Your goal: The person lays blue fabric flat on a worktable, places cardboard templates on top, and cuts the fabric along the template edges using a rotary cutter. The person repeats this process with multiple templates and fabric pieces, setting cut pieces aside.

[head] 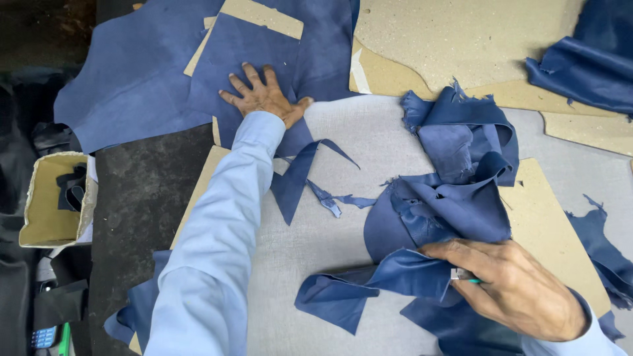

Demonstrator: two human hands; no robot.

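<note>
Left of the grey surface [343, 151] stands an open cardboard box [56, 198] holding dark scraps [70, 186]. Beyond the box, the left hand [264, 97] presses flat, fingers spread, on a blue leather sheet [244, 53]. Right of the box, the right hand [511, 287] grips a small tool [465, 277] while resting on crumpled blue offcuts [428, 217].
</note>
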